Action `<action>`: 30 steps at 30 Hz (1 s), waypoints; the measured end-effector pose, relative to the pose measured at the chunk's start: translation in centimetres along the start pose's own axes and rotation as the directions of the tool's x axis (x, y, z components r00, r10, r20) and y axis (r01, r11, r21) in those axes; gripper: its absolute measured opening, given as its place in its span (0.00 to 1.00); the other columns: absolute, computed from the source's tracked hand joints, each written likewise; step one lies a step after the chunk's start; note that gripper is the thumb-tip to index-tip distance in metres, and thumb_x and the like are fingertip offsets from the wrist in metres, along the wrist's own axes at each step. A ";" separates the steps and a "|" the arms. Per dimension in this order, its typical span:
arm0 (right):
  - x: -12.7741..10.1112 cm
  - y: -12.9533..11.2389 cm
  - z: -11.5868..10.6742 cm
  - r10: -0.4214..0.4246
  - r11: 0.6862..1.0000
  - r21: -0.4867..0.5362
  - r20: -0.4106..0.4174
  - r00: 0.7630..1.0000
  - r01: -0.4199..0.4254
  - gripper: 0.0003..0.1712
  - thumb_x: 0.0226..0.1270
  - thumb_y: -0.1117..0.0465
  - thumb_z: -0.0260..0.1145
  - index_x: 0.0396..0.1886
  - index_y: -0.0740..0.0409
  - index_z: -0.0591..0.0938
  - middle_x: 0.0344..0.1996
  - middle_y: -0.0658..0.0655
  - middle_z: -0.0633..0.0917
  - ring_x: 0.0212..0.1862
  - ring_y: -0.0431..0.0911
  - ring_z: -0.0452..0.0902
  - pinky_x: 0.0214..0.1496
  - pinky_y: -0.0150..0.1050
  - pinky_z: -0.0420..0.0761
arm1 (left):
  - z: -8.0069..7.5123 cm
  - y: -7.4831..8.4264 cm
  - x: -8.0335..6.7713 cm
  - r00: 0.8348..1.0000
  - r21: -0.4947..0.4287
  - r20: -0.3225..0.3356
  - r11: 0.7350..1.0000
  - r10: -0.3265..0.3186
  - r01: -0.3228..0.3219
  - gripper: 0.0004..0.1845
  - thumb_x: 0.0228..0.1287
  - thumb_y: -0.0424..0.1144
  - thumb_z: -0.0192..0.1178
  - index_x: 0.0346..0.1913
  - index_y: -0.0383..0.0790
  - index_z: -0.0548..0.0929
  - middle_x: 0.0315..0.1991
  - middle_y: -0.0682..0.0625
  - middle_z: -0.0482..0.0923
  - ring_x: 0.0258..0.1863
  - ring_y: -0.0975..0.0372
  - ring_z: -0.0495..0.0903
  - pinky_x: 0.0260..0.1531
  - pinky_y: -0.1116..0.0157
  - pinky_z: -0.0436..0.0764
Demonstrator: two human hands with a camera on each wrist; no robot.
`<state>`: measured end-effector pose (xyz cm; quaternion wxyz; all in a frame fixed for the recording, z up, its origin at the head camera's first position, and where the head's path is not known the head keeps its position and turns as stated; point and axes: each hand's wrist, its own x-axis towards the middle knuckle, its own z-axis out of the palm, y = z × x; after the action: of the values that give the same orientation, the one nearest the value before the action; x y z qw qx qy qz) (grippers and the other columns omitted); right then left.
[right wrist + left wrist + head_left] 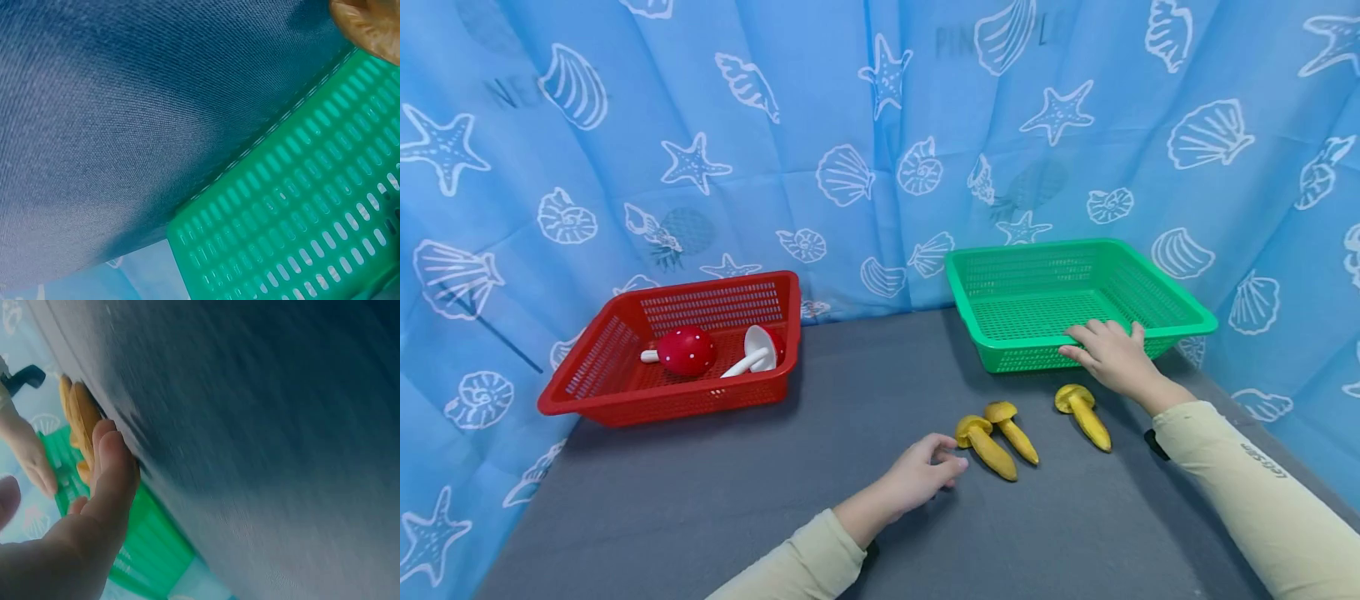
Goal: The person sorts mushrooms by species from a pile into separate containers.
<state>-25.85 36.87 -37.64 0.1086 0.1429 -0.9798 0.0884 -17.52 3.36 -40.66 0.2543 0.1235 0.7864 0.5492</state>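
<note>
Beside two yellow toy mushrooms, the left one (992, 454) and the right one (1019, 440), my left hand (917, 477) hovers with bent, parted fingers and holds nothing. The left wrist view shows its fingers (112, 456) close to the mushroom stems (81, 415); whether they touch is unclear. My right hand (1112, 357) is over the near rim of the green basket (1176, 327), fingers spread, nothing visible in it. Below it lies a third yellow mushroom (1088, 421). The right wrist view catches the basket's slotted side (281, 206) and part of a yellow mushroom (369, 28), but no fingers.
A red basket (670, 408) stands at the left, holding a red spotted mushroom (688, 351) and another with a white underside (760, 350). A grey cloth (737, 483) covers the table. Behind the baskets hangs a blue shell-patterned curtain (842, 83).
</note>
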 end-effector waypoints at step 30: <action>0.1 -0.2 0.0 0.027 1.000 -0.003 0.011 1.000 -0.027 0.23 0.75 0.50 0.56 0.58 0.64 0.76 0.52 0.71 0.76 0.55 0.68 0.67 0.58 0.78 0.44 | 5.7 2.3 3.1 0.903 -0.343 -0.223 0.896 -0.368 0.281 0.24 0.67 0.37 0.62 0.62 0.36 0.68 0.42 0.49 0.82 0.20 0.59 0.84 0.09 0.71 0.72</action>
<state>-25.86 36.65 -37.61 0.1021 0.1298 -0.9824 0.0877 -17.25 10.18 -40.90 0.2444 -0.1308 0.7305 0.6241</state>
